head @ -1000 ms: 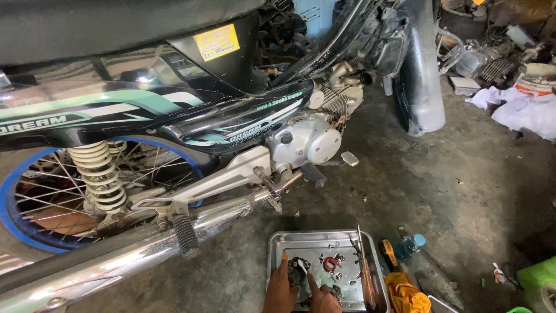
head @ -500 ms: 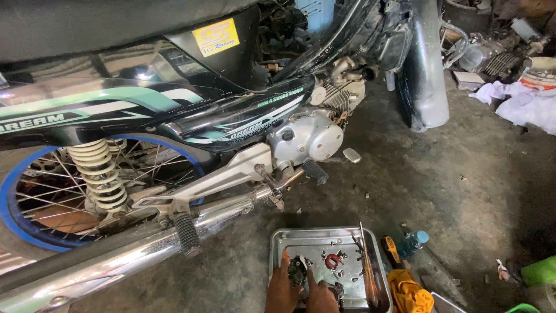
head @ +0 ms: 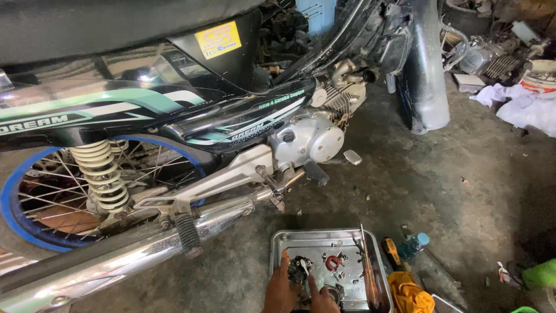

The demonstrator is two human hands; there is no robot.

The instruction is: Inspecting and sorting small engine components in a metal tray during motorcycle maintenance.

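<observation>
A small dark metal part (head: 300,270), seemingly a carburettor body, is seen inside the steel tray (head: 279,242), in the near left portion of it, low in the head view. It is gripped between both hands: the left hand (head: 280,290) is laid against its left flank with the thumb raised alongside, and the right hand (head: 322,299) is pressed to its near right side, one finger stretched up toward it. The fingers of both hands are curled partly closed around the part; how firmly it is clamped cannot be told, since the wrists are cut off by the frame edge. The part lies straight ahead of the fingers, away from the body, and its long axis cannot be made out. Neither hand is clearly nearer.

In the same tray, just to the right of the part, a small red horseshoe-shaped piece (head: 332,262) and scattered screws are lying loose, and a long thin tool (head: 367,266) is laid along the right rim. Just beside the tray on the right, a yellow rag (head: 410,293) and a small blue-capped bottle (head: 413,246) are found on the concrete floor (head: 440,191). Beyond, a motorbike (head: 174,116) is parked, its chrome exhaust (head: 127,255) being near the tray.
</observation>
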